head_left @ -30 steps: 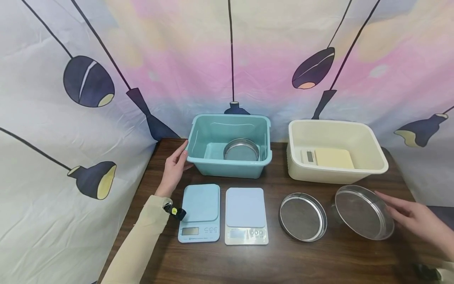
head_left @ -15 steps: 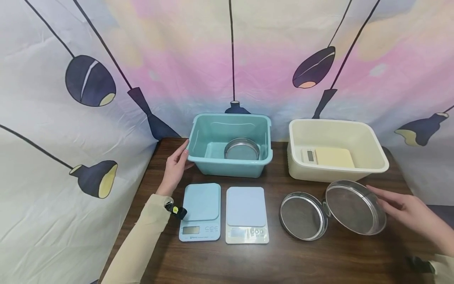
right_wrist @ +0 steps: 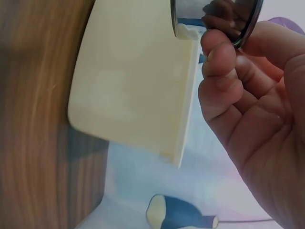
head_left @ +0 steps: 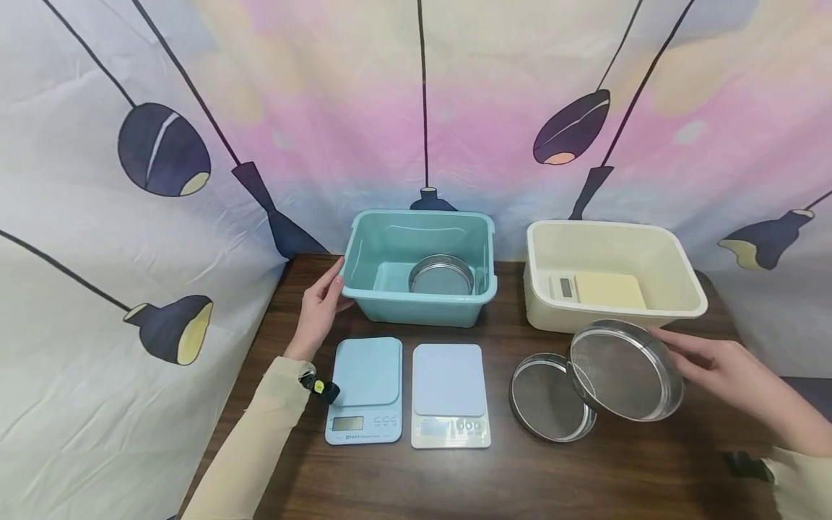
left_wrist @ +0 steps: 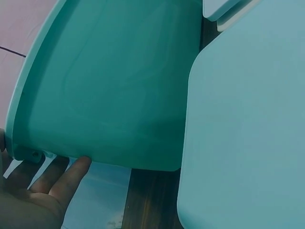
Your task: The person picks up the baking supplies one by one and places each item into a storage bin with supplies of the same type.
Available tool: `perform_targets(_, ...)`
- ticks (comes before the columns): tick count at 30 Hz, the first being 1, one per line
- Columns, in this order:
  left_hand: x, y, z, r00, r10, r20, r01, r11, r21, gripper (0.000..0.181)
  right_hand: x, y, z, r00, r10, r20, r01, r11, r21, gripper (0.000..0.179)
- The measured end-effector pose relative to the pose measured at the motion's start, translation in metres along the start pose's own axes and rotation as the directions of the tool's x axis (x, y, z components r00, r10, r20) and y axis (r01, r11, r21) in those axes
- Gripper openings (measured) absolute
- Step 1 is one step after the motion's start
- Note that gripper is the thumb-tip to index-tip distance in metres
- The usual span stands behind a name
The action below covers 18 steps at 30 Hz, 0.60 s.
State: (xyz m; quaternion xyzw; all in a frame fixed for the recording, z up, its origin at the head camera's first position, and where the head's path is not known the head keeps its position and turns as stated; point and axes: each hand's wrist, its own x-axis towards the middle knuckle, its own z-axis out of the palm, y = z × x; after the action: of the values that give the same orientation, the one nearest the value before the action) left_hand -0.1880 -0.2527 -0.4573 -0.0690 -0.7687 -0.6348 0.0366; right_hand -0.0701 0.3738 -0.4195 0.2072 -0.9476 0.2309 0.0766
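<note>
My right hand (head_left: 718, 365) pinches the rim of a round metal sieve (head_left: 620, 372), tilted and raised over the table. Thumb and curled fingers meet at its shiny wall (right_wrist: 217, 16) in the right wrist view. The raised sieve overlaps the right side of a second sieve (head_left: 546, 401) lying on the table. My left hand (head_left: 320, 307) grips the left edge of a teal plastic bin (head_left: 422, 309), its fingers (left_wrist: 71, 179) under the rim in the left wrist view. Inside this bin lies another round sieve (head_left: 442, 278).
A cream bin (head_left: 604, 320) at the back right holds a yellow kitchen scale (head_left: 611, 290). A light-blue scale (head_left: 367, 375) and a white scale (head_left: 450, 383) stand side by side in front of the teal bin. A printed cloth (head_left: 390, 108) hangs behind the dark wooden table (head_left: 468, 484).
My right hand has carried its sieve left and slightly away from me, so it now overlaps the sieve on the table. My left hand stays at the teal bin's edge.
</note>
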Motion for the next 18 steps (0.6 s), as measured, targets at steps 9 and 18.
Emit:
perform_targets(9,-0.008,0.023,0.005,1.0,0.005,0.01,-0.005,1.0,-0.001,0.049,0.023,-0.018,-0.002,0.999,-0.05,-0.012,0.05,0.998,0.027,0.063)
perform_targets(18,-0.008,0.023,0.005,1.0,0.004,0.009,-0.004,1.0,-0.013,0.049,0.05,-0.028,-0.007,0.992,-0.129,-0.006,0.129,0.991,0.022,0.062)
